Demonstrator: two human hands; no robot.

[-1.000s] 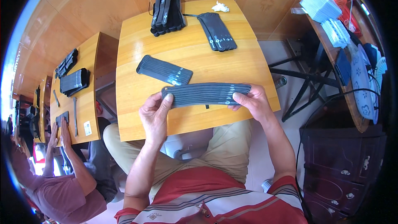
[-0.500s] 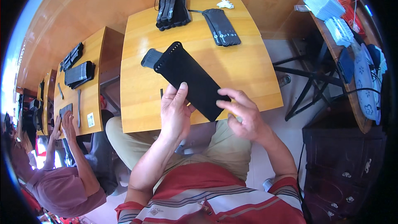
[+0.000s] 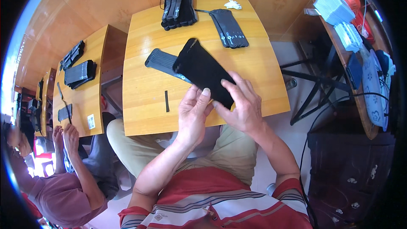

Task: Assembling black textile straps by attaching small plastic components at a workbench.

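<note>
A flat black fabric piece (image 3: 202, 64), long and with a scalloped far end, is held tilted above the table. My left hand (image 3: 191, 114) is closed on its lower left edge, the thumb lying on top. My right hand (image 3: 242, 107) grips its near right end, fingers bent over the upper face and thumb at the near edge. Partly hidden beneath the far end, a grey set of parallel strips with rounded ends (image 3: 161, 60) lies on the table. Left of my hands rests a short narrow black strip (image 3: 166, 101).
On my wooden table (image 3: 140, 114) are a pile of black and grey strips (image 3: 180, 10), another grey strip set (image 3: 229, 29) and a crumpled white tissue (image 3: 232, 4). At left, a co-worker (image 3: 68, 195) handles a dark strip. White baskets (image 3: 334, 6) stand on the right table.
The black piece has shifted right and turned steeper, uncovering more of the grey set and the short strip. My left hand moved right; my right hand closed onto the piece.
</note>
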